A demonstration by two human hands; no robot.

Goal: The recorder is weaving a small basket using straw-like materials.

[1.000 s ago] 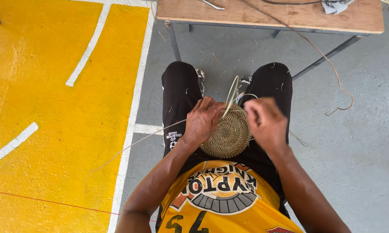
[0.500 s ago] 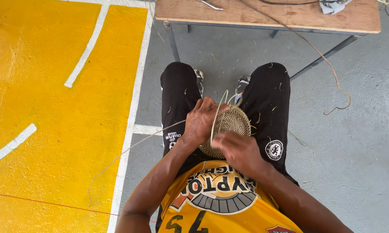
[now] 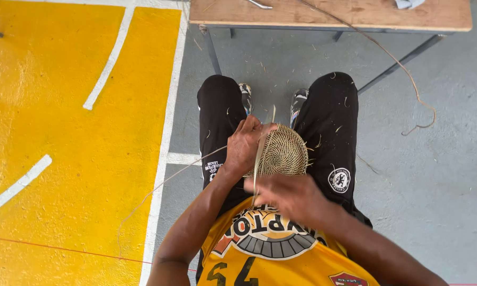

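Note:
A round, coiled woven disc of pale straw rests over my lap between my black-trousered knees. My left hand grips its left edge, fingers curled over the rim. My right hand sits close to my chest, below the disc, pinching a thin pale weaving strand that runs taut up to the disc's top edge. A long loose fibre trails from the disc leftward across the floor.
A wooden bench on metal legs stands ahead of my feet, with a cord hanging off it onto the grey floor. Yellow painted floor with white lines lies to the left. Straw scraps litter the floor and my trousers.
My right hand has come down from the disc's right edge toward my chest, pulling the strand through and taut. The left hand has kept its hold on the disc.

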